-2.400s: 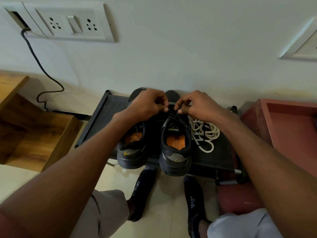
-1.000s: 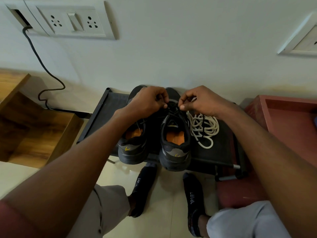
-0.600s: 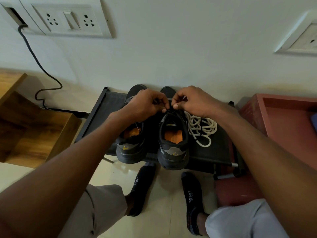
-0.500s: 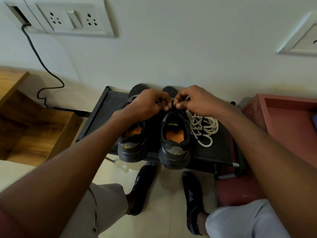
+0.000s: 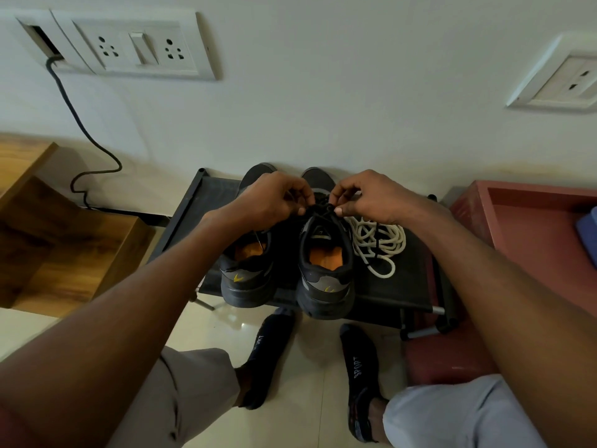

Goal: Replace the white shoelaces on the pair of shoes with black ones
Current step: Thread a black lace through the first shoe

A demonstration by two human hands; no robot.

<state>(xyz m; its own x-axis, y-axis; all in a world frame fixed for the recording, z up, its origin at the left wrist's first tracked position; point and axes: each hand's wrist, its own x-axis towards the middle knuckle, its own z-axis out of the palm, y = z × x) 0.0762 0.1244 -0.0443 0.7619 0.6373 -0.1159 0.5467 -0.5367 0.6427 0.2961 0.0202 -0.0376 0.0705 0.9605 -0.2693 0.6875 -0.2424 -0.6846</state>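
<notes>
Left hand and right hand meet over the lacing of the right-side shoe, fingers curled, each pinching a strand of the black lace at the top of the tongue; fingertips of the two hands nearly touch. How far the lace is tied cannot be made out, since the knuckles cover it. The left-side shoe stands just beside the other, touching or nearly so, partly under the left wrist; a thin dark lace end hangs into its orange-lined opening. Both shoes sit heels toward the camera on a low black rack, toes against the wall. White laces lie in a loose pile on the rack just right of the right-side shoe, under the right wrist. Below the rack, two feet in dark socks printed "SPORT" rest on the pale tiled floor. Wooden shelving at left, a reddish box at right. A switch-and-socket plate is on the wall, with a black cable trailing down from beside it.
</notes>
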